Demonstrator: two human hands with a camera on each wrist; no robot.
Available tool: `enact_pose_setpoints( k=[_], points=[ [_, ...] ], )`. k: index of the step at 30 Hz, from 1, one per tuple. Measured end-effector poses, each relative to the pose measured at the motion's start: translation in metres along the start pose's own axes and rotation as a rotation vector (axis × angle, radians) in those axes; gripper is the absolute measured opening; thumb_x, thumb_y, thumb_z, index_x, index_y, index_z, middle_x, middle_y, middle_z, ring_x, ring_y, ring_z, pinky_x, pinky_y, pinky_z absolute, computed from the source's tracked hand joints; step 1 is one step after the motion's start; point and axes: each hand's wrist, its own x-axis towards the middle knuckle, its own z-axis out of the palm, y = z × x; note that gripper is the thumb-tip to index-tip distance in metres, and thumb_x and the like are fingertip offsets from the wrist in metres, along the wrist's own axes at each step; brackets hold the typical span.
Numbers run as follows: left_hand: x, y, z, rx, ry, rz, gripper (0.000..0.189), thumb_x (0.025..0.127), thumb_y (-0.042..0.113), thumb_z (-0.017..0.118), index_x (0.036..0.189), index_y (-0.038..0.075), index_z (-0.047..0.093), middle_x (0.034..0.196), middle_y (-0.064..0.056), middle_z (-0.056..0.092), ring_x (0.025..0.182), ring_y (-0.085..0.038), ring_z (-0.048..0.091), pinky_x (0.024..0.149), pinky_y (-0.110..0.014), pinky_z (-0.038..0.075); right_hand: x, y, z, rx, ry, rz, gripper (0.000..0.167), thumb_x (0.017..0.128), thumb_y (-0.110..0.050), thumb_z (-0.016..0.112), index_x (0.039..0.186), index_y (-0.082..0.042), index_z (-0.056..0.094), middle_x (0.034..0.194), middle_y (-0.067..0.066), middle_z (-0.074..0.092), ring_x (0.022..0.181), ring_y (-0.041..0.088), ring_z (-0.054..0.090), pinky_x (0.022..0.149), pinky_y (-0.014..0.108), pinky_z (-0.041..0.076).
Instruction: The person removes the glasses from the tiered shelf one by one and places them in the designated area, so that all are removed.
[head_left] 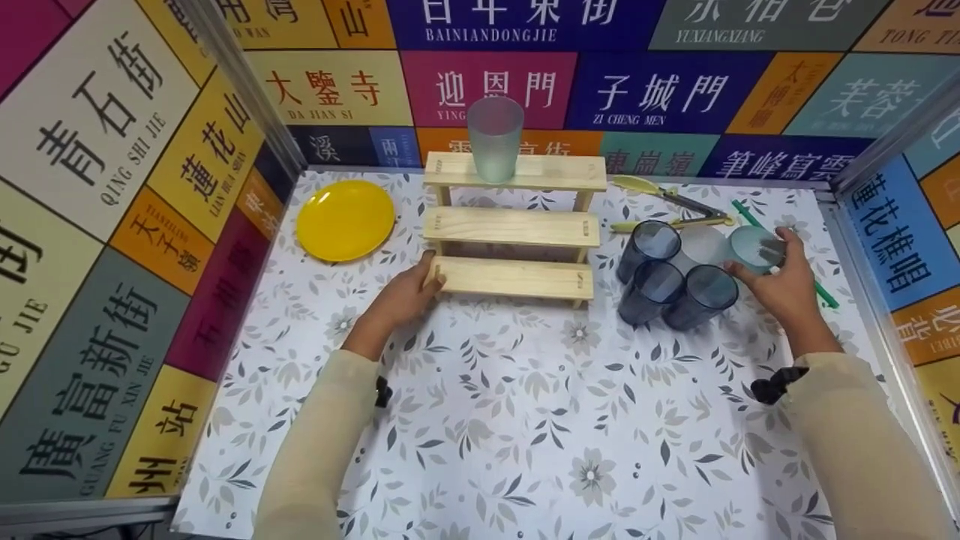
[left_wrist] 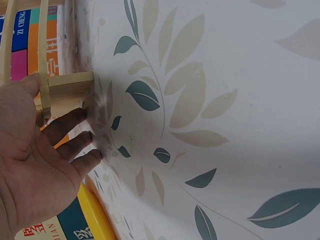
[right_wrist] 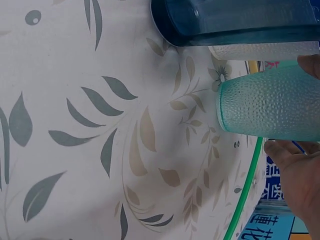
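At the left end of the wooden three-step rack (head_left: 510, 276), my left hand (head_left: 403, 296) pinches the lowest step between thumb and forefinger. In the left wrist view its other fingers (left_wrist: 67, 125) reach out loosely beside the wood. My right hand (head_left: 787, 289) grips a pale green textured cup (head_left: 750, 251), thumb on one side and fingers round the other. That cup (right_wrist: 270, 102) stands beside a clear frosted cup (head_left: 703, 244) and several dark blue cups (head_left: 652, 289). One frosted cup (head_left: 496, 142) stands upright on the top step.
A yellow plate (head_left: 345, 221) lies left of the rack. Tongs with yellow-green tips (head_left: 675, 202) lie behind the cups, and a green straw (head_left: 825, 295) passes under the right hand. Printed panels (head_left: 487, 82) wall in the flower-patterned tabletop (head_left: 525, 420) at the back and sides.
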Motion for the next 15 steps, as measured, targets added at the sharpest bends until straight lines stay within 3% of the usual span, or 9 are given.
enact_pose_setpoints(
  k=[8, 15],
  points=[
    [0.0, 0.001, -0.001, -0.01, -0.002, -0.003, 0.078, 0.119, 0.052, 0.042, 0.18, 0.014, 0.012, 0.177, -0.022, 0.04, 0.162, -0.042, 0.044, 0.134, -0.058, 0.034, -0.005, -0.011, -0.011, 0.059, 0.01, -0.033, 0.107, 0.102, -0.058, 0.073, 0.18, -0.029, 0.006, 0.187, 0.009, 0.016, 0.173, 0.038, 0.014, 0.136, 0.067, 0.021],
    [0.001, 0.0, 0.0, 0.0, 0.0, 0.002, 0.077, 0.119, 0.051, 0.042, 0.18, 0.013, 0.012, 0.174, -0.024, 0.042, 0.16, -0.044, 0.046, 0.133, -0.059, 0.035, -0.006, -0.034, -0.01, 0.035, 0.071, -0.101, 0.107, 0.103, -0.059, 0.072, 0.18, -0.024, 0.008, 0.187, 0.009, 0.017, 0.174, 0.035, 0.017, 0.14, 0.059, 0.015]
  ],
)
